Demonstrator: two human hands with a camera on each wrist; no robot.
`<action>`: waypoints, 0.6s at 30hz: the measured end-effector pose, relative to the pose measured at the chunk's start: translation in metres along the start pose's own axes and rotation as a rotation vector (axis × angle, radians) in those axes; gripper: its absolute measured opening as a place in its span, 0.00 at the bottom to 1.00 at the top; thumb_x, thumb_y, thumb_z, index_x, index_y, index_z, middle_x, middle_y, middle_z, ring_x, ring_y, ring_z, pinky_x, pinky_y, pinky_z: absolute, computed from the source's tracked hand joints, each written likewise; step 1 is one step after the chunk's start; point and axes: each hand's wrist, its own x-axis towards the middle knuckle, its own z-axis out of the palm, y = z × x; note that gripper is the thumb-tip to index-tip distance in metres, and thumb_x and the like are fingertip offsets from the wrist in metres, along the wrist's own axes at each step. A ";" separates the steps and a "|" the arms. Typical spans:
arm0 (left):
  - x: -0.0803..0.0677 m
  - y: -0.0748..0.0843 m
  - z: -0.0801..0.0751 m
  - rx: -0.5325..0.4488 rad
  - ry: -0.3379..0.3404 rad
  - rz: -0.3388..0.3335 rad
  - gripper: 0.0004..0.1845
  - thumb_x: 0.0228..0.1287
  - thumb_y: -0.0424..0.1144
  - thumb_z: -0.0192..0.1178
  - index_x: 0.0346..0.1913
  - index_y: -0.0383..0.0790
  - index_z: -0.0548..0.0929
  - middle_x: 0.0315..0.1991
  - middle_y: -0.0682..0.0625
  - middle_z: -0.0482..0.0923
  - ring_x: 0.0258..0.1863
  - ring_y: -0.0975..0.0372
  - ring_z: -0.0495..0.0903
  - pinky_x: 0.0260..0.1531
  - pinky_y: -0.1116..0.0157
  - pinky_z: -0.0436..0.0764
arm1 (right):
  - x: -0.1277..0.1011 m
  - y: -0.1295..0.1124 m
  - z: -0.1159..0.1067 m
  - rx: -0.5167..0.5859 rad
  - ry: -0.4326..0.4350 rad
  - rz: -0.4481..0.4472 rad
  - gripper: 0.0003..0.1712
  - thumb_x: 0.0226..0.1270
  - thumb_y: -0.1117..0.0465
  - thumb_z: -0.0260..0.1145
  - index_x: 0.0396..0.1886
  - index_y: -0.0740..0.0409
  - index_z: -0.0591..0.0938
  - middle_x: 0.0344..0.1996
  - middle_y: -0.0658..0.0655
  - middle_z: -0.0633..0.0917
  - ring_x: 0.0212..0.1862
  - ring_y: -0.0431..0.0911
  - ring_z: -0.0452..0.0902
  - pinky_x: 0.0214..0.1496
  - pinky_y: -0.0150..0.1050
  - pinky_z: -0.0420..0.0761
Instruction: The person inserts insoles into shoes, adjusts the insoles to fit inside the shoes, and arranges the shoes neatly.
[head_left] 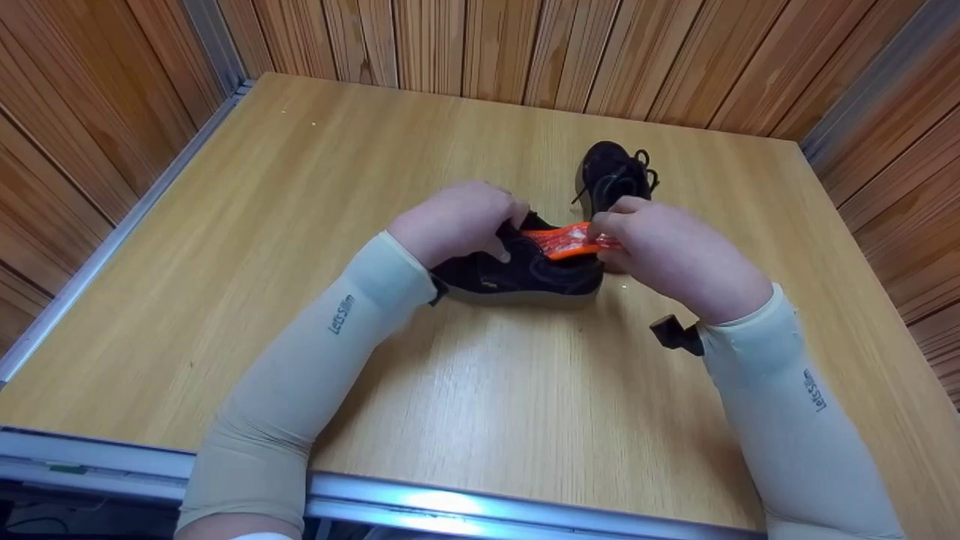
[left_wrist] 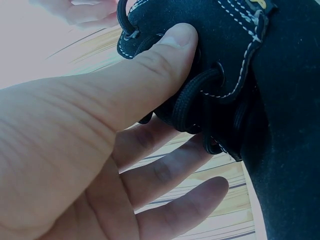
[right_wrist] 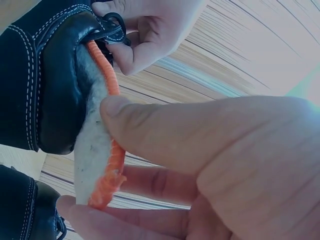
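Observation:
A black lace-up shoe [head_left: 525, 279] with white stitching lies on the table, its toe to the left and its heel to the right. My left hand [head_left: 466, 221] grips it at the laced front, the thumb [left_wrist: 172, 55] on the eyelet flap and the other fingers on the far side. From the shoe's opening sticks an orange gel insole [head_left: 559, 241]. Its other face is pale grey cloth, as the right wrist view shows. My right hand [head_left: 667, 244] pinches the insole's outer end between thumb and fingers. The insole's front part is hidden inside the shoe.
A second black shoe [head_left: 604, 169] stands behind the right hand, laces loose, partly covered by that hand. The wooden table [head_left: 187, 247] ends at a metal front edge [head_left: 450, 499]. Wood-panelled walls [head_left: 465, 45] rise at the back and both sides.

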 end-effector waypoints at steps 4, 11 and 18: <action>0.000 -0.001 0.000 -0.002 -0.001 -0.002 0.15 0.68 0.42 0.78 0.52 0.44 0.86 0.51 0.49 0.88 0.51 0.53 0.83 0.62 0.52 0.83 | 0.000 0.001 -0.001 0.014 -0.027 0.007 0.14 0.69 0.64 0.79 0.53 0.58 0.90 0.47 0.60 0.88 0.37 0.51 0.86 0.43 0.52 0.90; -0.001 -0.001 0.001 -0.001 0.001 -0.007 0.15 0.68 0.42 0.78 0.52 0.44 0.85 0.51 0.49 0.88 0.51 0.53 0.84 0.62 0.51 0.83 | 0.002 0.004 -0.003 0.049 -0.104 0.038 0.14 0.75 0.61 0.75 0.56 0.56 0.88 0.48 0.60 0.87 0.39 0.51 0.82 0.44 0.52 0.87; 0.001 -0.001 0.000 0.001 -0.006 -0.012 0.15 0.68 0.42 0.78 0.51 0.44 0.85 0.50 0.49 0.87 0.50 0.53 0.83 0.61 0.52 0.83 | -0.003 0.009 -0.010 0.076 -0.155 0.105 0.15 0.75 0.57 0.76 0.57 0.52 0.88 0.46 0.56 0.88 0.39 0.49 0.80 0.42 0.46 0.81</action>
